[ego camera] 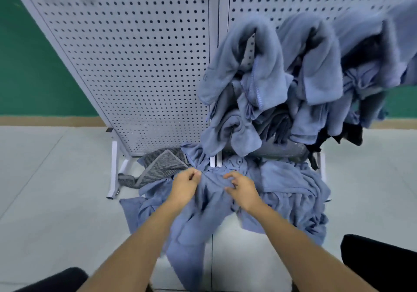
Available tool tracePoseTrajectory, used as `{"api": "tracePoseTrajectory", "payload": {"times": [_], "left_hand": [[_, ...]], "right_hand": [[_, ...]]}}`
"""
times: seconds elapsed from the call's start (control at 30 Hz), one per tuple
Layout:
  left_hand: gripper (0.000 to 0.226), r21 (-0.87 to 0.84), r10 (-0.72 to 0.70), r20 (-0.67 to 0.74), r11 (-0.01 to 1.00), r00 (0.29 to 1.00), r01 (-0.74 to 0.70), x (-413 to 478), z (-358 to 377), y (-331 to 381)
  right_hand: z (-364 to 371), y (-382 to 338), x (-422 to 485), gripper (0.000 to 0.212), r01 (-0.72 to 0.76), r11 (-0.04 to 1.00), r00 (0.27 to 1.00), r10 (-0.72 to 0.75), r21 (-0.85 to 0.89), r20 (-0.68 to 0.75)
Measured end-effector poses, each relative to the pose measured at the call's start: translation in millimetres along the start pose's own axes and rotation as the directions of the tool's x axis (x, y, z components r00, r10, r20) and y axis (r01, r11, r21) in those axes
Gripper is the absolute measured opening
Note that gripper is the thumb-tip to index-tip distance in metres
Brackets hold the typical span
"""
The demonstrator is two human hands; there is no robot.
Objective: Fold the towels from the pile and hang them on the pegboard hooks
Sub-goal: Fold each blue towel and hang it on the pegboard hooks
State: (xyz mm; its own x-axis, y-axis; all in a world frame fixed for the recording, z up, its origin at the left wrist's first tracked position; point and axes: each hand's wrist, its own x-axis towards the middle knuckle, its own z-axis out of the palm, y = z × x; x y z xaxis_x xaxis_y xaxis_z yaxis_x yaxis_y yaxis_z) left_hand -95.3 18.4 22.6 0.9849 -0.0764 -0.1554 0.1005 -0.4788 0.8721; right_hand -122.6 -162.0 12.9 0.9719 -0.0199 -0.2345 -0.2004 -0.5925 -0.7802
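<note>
We see a pale floor (45, 179) and a green wall (27, 66); the pegboard (135, 66) bears hung towels (266, 70); the pile (293, 188) lies at its foot; our left hand (186, 186) and right hand (243, 190), both curled, each pinch the bunched edge of one blue towel (203, 215) over it.

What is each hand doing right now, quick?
Left hand: closed, fingers pinching the blue towel.
Right hand: closed, fingers curled on the same blue towel.
</note>
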Motion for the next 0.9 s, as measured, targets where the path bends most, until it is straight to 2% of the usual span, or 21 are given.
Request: {"api": "tracePoseTrajectory", "payload": {"times": [0.13,0.3,0.37,0.4,0.47,0.5,0.53,0.6,0.63,0.67,0.7,0.8,0.83,0.87,0.9], "left_hand": [[0.03,-0.097,0.169,0.029,0.981,0.985,-0.166,-14,-39,91],[0.029,-0.158,0.278,0.099,0.952,0.955,-0.261,-29,-81,189],[0.039,-0.036,0.251,0.177,0.968,0.952,-0.249,-40,-94,215],[0.041,0.112,0.188,0.239,0.969,0.953,-0.219,-47,-98,223],[0.054,0.401,-0.018,0.382,0.904,0.924,-0.148,-53,-100,227],[0.064,0.438,-0.078,0.418,0.89,0.905,-0.125,-54,-98,226],[0.067,0.363,-0.078,0.447,0.926,0.891,-0.101,-55,-95,225],[0.058,-0.018,0.005,0.488,1.0,0.873,0.004,-52,-87,223],[0.052,-0.195,0.037,0.504,0.978,0.863,0.073,-54,-83,225],[0.047,-0.295,0.054,0.516,0.948,0.855,0.118,-55,-80,226],[0.046,-0.297,0.047,0.535,0.945,0.844,0.136,-55,-79,224],[0.071,0.022,-0.085,0.555,0.996,0.827,0.088,-57,-73,220],[0.07,0.042,-0.129,0.569,0.991,0.813,0.127,-55,-72,217],[0.056,-0.034,-0.144,0.565,0.98,0.812,0.197,-55,-72,217],[0.039,-0.187,-0.113,0.562,0.947,0.819,0.26,-57,-74,218]], "right_hand": [[-59,-64,-19,0.025,0.165,0.985,0.984,-0.168,-0.046,-0.064],[-132,-136,-47,0.018,0.318,0.935,0.929,-0.341,-0.159,-0.142],[-155,-157,-56,0.018,0.369,0.909,0.9,-0.402,-0.195,-0.17],[-164,-166,-60,0.018,0.389,0.899,0.886,-0.425,-0.199,-0.187],[-176,-180,-67,0.017,0.424,0.888,0.865,-0.455,-0.177,-0.212],[-179,-185,-71,0.015,0.44,0.884,0.858,-0.465,-0.157,-0.216],[-179,-189,-73,0.014,0.448,0.885,0.857,-0.466,-0.127,-0.22],[-175,-191,-75,0.01,0.449,0.893,0.867,-0.443,-0.027,-0.227],[-172,-190,-75,0.009,0.443,0.896,0.876,-0.425,0.029,-0.226],[-170,-188,-74,0.01,0.433,0.898,0.884,-0.408,0.072,-0.226],[-167,-186,-73,0.011,0.425,0.9,0.89,-0.395,0.097,-0.227],[-164,-186,-71,0.017,0.422,0.889,0.898,-0.383,0.176,-0.217],[-164,-188,-71,0.016,0.431,0.879,0.896,-0.39,0.204,-0.212],[-165,-189,-72,0.015,0.437,0.87,0.895,-0.393,0.231,-0.211],[-167,-189,-71,0.016,0.44,0.86,0.894,-0.391,0.259,-0.22]]}}
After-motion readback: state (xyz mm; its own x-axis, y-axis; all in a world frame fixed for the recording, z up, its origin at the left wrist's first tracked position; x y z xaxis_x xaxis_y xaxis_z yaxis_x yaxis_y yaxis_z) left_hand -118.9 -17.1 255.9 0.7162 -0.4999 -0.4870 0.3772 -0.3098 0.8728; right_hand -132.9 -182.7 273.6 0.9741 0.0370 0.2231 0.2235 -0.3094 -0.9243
